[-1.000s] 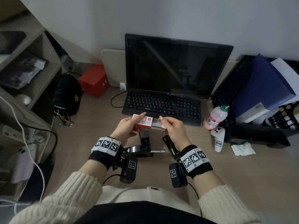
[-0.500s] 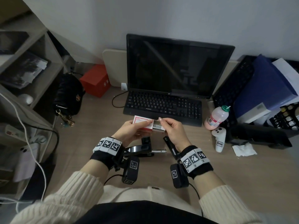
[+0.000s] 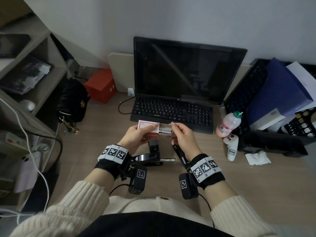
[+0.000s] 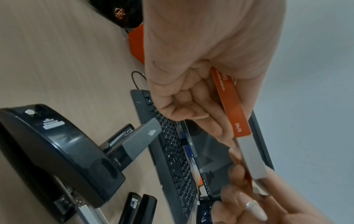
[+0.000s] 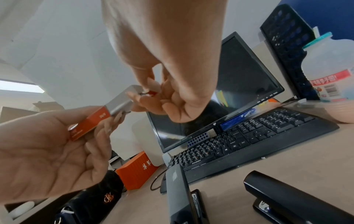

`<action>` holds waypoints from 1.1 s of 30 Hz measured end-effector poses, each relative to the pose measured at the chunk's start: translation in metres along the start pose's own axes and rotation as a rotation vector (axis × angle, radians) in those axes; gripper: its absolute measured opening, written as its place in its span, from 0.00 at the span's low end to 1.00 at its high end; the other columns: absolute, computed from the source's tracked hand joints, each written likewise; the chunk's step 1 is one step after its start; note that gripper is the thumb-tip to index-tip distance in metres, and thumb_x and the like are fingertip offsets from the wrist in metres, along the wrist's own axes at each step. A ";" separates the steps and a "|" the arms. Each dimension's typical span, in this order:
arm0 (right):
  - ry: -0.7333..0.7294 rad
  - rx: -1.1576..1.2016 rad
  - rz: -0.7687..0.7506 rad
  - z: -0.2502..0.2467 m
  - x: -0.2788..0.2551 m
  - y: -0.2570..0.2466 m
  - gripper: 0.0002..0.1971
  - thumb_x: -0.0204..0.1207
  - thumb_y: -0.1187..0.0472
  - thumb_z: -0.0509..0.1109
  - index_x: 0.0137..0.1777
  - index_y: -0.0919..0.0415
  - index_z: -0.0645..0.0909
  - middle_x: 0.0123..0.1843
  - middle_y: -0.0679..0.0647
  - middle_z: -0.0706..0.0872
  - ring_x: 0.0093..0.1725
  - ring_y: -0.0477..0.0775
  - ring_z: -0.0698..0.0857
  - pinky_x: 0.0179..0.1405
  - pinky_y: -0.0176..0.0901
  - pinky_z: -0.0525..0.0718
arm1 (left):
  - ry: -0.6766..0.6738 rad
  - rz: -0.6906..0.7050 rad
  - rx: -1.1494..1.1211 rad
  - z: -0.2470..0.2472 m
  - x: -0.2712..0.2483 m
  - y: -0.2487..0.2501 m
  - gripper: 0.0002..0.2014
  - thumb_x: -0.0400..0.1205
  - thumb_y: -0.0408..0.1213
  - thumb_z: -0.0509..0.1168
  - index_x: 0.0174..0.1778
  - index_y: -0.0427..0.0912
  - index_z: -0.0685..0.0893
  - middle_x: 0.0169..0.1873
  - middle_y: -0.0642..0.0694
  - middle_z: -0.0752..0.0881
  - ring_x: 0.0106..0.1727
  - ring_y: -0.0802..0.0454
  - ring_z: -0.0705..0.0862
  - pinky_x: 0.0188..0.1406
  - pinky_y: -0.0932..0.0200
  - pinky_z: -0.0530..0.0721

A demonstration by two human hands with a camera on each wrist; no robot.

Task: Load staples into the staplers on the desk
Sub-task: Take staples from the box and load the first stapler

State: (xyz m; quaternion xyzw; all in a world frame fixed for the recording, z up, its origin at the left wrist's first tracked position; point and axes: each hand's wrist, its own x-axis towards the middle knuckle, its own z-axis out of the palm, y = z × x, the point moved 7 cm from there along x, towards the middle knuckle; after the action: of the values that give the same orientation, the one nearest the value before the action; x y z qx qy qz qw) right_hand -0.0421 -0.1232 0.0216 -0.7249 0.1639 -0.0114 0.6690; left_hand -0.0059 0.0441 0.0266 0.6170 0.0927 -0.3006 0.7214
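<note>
Fingers, left hand (image 3: 136, 136): curled round the small red-and-white cardboard staple box (image 3: 147, 127), thumb on its top face; box held in the air just in front of the black computer keyboard (image 3: 172, 114)
Fingers, right hand (image 3: 183, 136): fingertips (image 5: 134, 97) pinch the far end of the grey inner tray (image 3: 165, 130), which is slid partway out of the box sleeve toward the right; whether they also touch a staple strip, cannot tell
Tray contents: silvery strips visible in the head view; count not readable
Large stapler: big black desktop stapler (image 3: 147, 157) on the wooden desk (image 3: 256, 185), in front of the keyboard and below the hands; grey arm raised, metal rail sticking out at its right; looks opened for loading
Second stapler: slim black stapler (image 3: 180, 156) lying just right of the large one, in front of the keyboard; lid closed as far as the right wrist view shows
Step in hand (judgement): opening the box to reach staples; no stapler loaded yet, task early
Next move (judgement): lift one strip clear with the right fingertips; left hand must keep the box level so loose strips do not spill; then lay the strip legs-down into the open rail
Risk (judgement): strips are brittle; a hard pinch could snap one
</note>
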 end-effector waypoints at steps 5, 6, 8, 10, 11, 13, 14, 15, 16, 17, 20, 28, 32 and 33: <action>0.002 0.060 -0.005 -0.001 -0.001 -0.002 0.14 0.86 0.55 0.59 0.54 0.60 0.85 0.43 0.58 0.86 0.35 0.54 0.80 0.30 0.41 0.79 | -0.036 -0.001 -0.031 0.001 -0.001 0.001 0.07 0.80 0.40 0.71 0.50 0.41 0.86 0.36 0.47 0.91 0.33 0.56 0.89 0.37 0.66 0.80; 0.002 0.059 -0.013 0.000 -0.001 -0.003 0.13 0.86 0.56 0.59 0.54 0.58 0.84 0.43 0.57 0.86 0.35 0.53 0.80 0.30 0.41 0.79 | -0.043 -0.002 -0.034 0.002 -0.001 0.001 0.07 0.80 0.40 0.71 0.49 0.41 0.86 0.35 0.47 0.91 0.33 0.56 0.89 0.39 0.65 0.80; 0.025 0.034 -0.029 0.000 -0.001 -0.006 0.09 0.86 0.57 0.60 0.57 0.56 0.82 0.43 0.56 0.85 0.35 0.49 0.80 0.31 0.39 0.80 | -0.057 0.000 -0.050 0.004 -0.002 0.002 0.08 0.81 0.39 0.71 0.51 0.40 0.86 0.35 0.48 0.91 0.33 0.56 0.89 0.39 0.65 0.81; 0.091 -0.001 -0.044 -0.004 -0.001 -0.007 0.08 0.84 0.56 0.64 0.59 0.57 0.77 0.44 0.53 0.84 0.37 0.45 0.81 0.36 0.37 0.82 | -0.060 0.009 -0.075 0.004 -0.002 0.002 0.08 0.81 0.39 0.71 0.52 0.40 0.86 0.35 0.47 0.91 0.33 0.56 0.89 0.35 0.68 0.82; 0.139 -0.023 -0.058 -0.007 0.000 -0.006 0.10 0.82 0.55 0.66 0.59 0.56 0.75 0.46 0.52 0.83 0.41 0.45 0.82 0.40 0.37 0.83 | -0.055 0.015 -0.079 0.004 -0.002 0.003 0.08 0.81 0.39 0.71 0.53 0.40 0.86 0.36 0.47 0.91 0.33 0.56 0.89 0.34 0.69 0.82; 0.240 -0.085 -0.107 -0.016 0.000 -0.008 0.13 0.79 0.53 0.70 0.57 0.57 0.75 0.47 0.51 0.81 0.44 0.45 0.80 0.45 0.35 0.81 | -0.032 0.028 -0.072 0.002 -0.001 0.003 0.10 0.80 0.40 0.72 0.54 0.40 0.86 0.39 0.47 0.92 0.35 0.56 0.90 0.34 0.68 0.80; 0.271 -0.112 -0.138 -0.019 0.000 -0.010 0.12 0.78 0.53 0.71 0.55 0.58 0.76 0.46 0.50 0.80 0.44 0.44 0.79 0.45 0.34 0.79 | -0.015 0.036 -0.066 0.001 0.000 0.003 0.12 0.79 0.41 0.73 0.55 0.40 0.86 0.41 0.46 0.92 0.37 0.55 0.90 0.34 0.68 0.80; 0.281 -0.137 -0.169 -0.021 -0.001 -0.011 0.11 0.78 0.53 0.71 0.52 0.59 0.78 0.46 0.51 0.81 0.44 0.44 0.79 0.45 0.33 0.78 | 0.006 0.046 -0.063 -0.001 0.001 0.003 0.14 0.79 0.41 0.73 0.57 0.39 0.86 0.43 0.45 0.92 0.40 0.54 0.90 0.33 0.69 0.80; 0.276 -0.160 -0.192 -0.021 -0.001 -0.013 0.10 0.78 0.53 0.71 0.50 0.60 0.80 0.47 0.52 0.81 0.44 0.44 0.79 0.46 0.32 0.78 | 0.026 0.060 -0.066 -0.002 0.001 0.004 0.15 0.78 0.42 0.74 0.58 0.37 0.86 0.46 0.43 0.92 0.42 0.53 0.90 0.31 0.70 0.80; 0.264 -0.178 -0.205 -0.021 -0.002 -0.015 0.10 0.79 0.53 0.70 0.48 0.61 0.82 0.48 0.53 0.81 0.44 0.43 0.79 0.46 0.29 0.77 | 0.046 0.076 -0.071 -0.002 0.001 0.005 0.16 0.78 0.41 0.74 0.58 0.36 0.86 0.47 0.41 0.92 0.43 0.52 0.90 0.30 0.71 0.80; 0.244 -0.213 -0.216 -0.017 -0.003 -0.018 0.14 0.81 0.51 0.66 0.45 0.62 0.85 0.48 0.50 0.79 0.44 0.40 0.79 0.45 0.21 0.75 | 0.088 0.121 -0.079 -0.001 0.001 0.007 0.14 0.79 0.39 0.74 0.56 0.35 0.87 0.49 0.39 0.92 0.40 0.51 0.91 0.28 0.72 0.80; 0.192 -0.337 -0.167 -0.009 -0.002 -0.015 0.25 0.75 0.38 0.68 0.33 0.62 0.78 0.40 0.49 0.79 0.37 0.44 0.77 0.37 0.29 0.74 | 0.052 0.132 -0.055 0.009 -0.003 0.004 0.15 0.78 0.38 0.75 0.56 0.33 0.87 0.45 0.39 0.92 0.38 0.53 0.91 0.29 0.72 0.80; 0.152 -0.358 -0.142 -0.008 0.001 -0.010 0.25 0.76 0.39 0.68 0.31 0.61 0.75 0.36 0.52 0.77 0.36 0.46 0.75 0.36 0.34 0.72 | 0.042 0.119 -0.058 0.011 -0.005 0.003 0.13 0.79 0.37 0.74 0.55 0.33 0.87 0.44 0.40 0.91 0.37 0.54 0.91 0.29 0.73 0.80; 0.148 -0.355 -0.138 -0.008 0.001 -0.010 0.24 0.77 0.40 0.67 0.31 0.61 0.75 0.36 0.52 0.77 0.36 0.46 0.75 0.36 0.34 0.72 | 0.042 0.116 -0.065 0.011 -0.005 0.003 0.12 0.79 0.36 0.74 0.54 0.33 0.87 0.44 0.40 0.91 0.36 0.54 0.91 0.28 0.73 0.80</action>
State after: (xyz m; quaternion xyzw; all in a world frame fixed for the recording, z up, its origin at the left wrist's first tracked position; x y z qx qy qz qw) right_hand -0.0410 -0.1302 0.0318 -0.8381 0.1618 -0.0815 0.5146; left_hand -0.0111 0.0355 0.0340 0.6037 0.0817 -0.2419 0.7552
